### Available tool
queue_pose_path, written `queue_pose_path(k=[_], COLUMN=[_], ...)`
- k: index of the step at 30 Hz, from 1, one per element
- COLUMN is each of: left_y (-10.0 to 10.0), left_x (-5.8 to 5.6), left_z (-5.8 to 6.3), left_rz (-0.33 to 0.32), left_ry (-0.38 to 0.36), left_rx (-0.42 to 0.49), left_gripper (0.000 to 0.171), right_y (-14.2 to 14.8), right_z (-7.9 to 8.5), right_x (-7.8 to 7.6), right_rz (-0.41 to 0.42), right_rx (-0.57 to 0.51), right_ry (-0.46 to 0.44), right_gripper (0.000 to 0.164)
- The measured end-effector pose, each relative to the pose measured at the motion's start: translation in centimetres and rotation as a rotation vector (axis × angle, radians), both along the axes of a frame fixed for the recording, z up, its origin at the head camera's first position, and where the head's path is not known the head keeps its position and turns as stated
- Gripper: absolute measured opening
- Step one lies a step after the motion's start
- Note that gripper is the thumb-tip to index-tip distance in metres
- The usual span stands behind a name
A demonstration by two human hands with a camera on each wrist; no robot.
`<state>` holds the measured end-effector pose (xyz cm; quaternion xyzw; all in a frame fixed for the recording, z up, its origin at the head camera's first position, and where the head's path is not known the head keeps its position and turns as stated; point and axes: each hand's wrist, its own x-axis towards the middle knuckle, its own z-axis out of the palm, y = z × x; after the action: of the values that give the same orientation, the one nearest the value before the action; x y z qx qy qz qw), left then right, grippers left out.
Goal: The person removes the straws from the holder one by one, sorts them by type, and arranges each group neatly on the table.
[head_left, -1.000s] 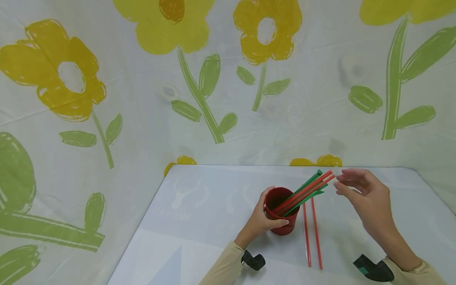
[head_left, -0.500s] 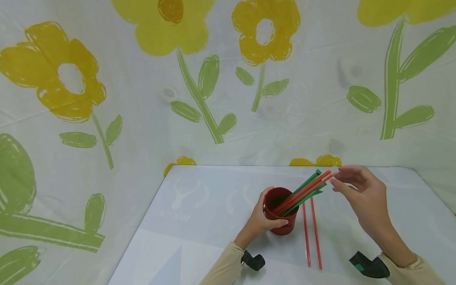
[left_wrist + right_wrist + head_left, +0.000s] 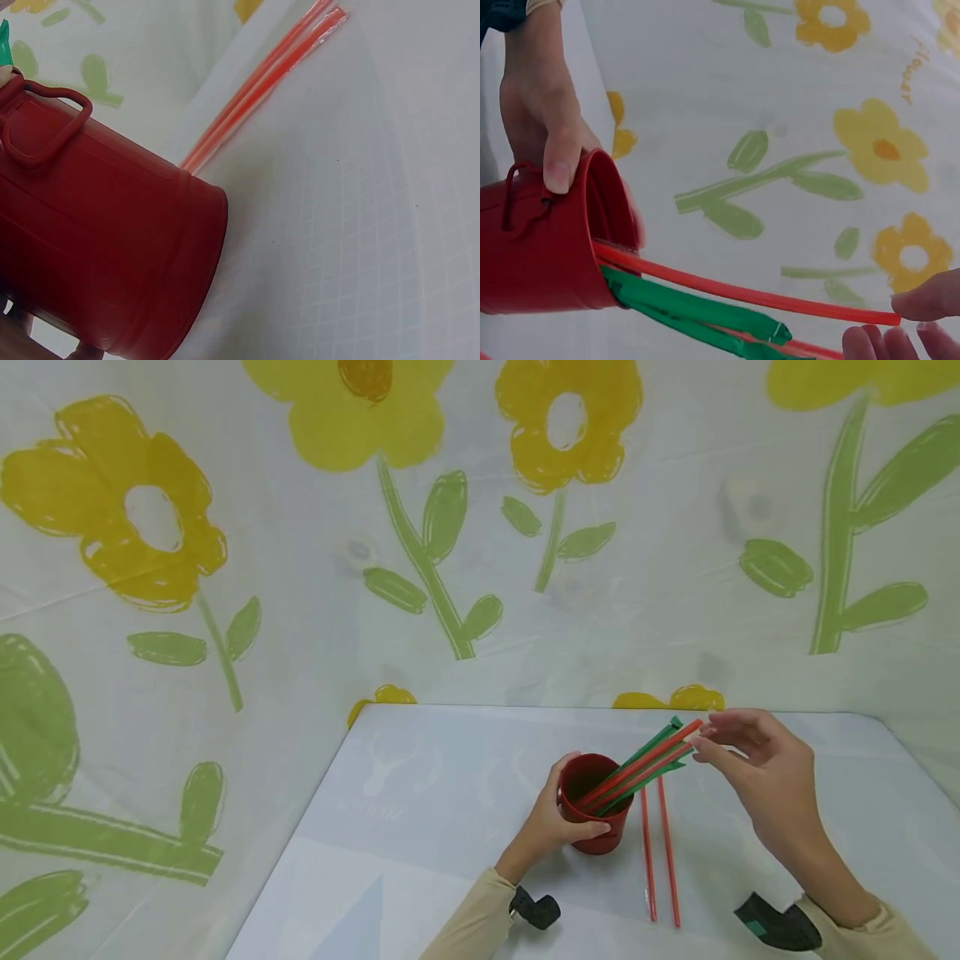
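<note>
Right wrist view shows me the left hand (image 3: 544, 112) clamped round the tilted red cup (image 3: 547, 262), while the thumb of the right hand (image 3: 776, 781) touches the tip of one red straw (image 3: 757, 295); whether its fingers close on it, I can't tell. I read this as taking hold, the straw standing in the cup beside green straws (image 3: 690, 307). Next calls for a sure pinch, clear of the two loose straws (image 3: 669, 852) on the table (image 3: 360, 860).
</note>
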<state>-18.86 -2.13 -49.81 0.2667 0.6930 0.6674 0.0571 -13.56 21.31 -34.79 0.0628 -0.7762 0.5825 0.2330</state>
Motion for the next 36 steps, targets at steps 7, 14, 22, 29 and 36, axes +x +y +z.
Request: queue_pose_path(k=[7, 14, 22, 29, 36], left_y=[0.0, -0.3, -0.4, -0.4, -0.4], left_x=[0.0, 1.1, 1.3, 1.3, 1.3], left_z=[0.0, 2.7, 3.0, 3.0, 3.0], left_rz=[0.001, -0.027, -0.017, -0.007, 0.003], left_ry=[0.004, 0.001, -0.023, -0.017, -0.012], left_rx=[0.003, 0.022, -0.004, -0.022, -0.035], left_gripper=[0.089, 0.086, 0.085, 0.086, 0.085], right_y=[-1.2, -2.2, -3.5, -4.7, -5.6], right_z=[0.3, -0.4, -1.2, -2.1, -3.4], right_x=[0.2, 0.2, 0.3, 0.5, 0.3], right_rz=[0.061, 0.102, 0.127, 0.172, 0.168], right_rx=[-0.031, 0.005, 0.061, 0.034, 0.025], right_ry=[0.021, 0.044, 0.044, 0.021, 0.013], right_gripper=[0.031, 0.031, 0.022, 0.020, 0.021])
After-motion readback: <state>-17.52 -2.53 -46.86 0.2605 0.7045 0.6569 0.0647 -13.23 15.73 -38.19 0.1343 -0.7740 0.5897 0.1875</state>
